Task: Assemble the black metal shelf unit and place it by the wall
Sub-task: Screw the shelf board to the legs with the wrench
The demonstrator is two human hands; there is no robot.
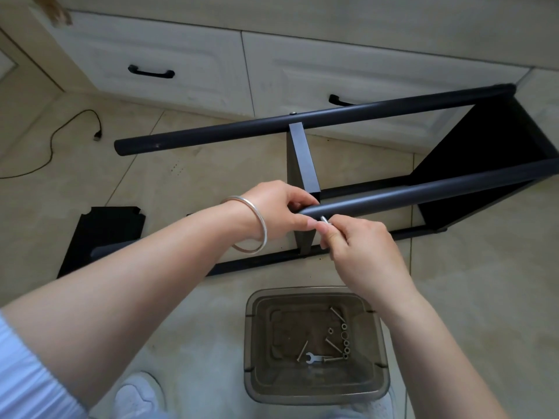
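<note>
Head-camera view shows our left hand (pixel 281 211), with a plain silver bangle (pixel 252 226) round its wrist, curled over the end of the near black round metal post (pixel 423 193), fingers wrapped on top and thumb beneath. Our right hand (pixel 360 246) meets it there, thumb and forefinger pinching a small silver bolt (pixel 326 221) whose tip touches the post's end; the remaining fingers are loosely folded. So both hands are together, each closed on its own part. Just behind the left hand a flat black metal crossbar (pixel 304 158) runs away from us to the far black round post (pixel 302 119), where a small bolt head shows on top. Both posts reach to the right into a black metal shelf panel (pixel 490 155) standing on edge, and this half-built black shelf frame lies on its side on the beige tiled floor (pixel 169 182), close in front of the cream cabinet drawers (pixel 187 58) with black handles. A separate black notched shelf panel (pixel 106 234) lies flat on the floor under our left forearm. Nearer to us sits a clear grey plastic tray (pixel 254 340) holding loose long bolts, nuts and a small flat silver spanner (pixel 313 357). A thin black cable (pixel 53 140) trails across the floor at far left. We can read no brand, label or lettering anywhere.
</note>
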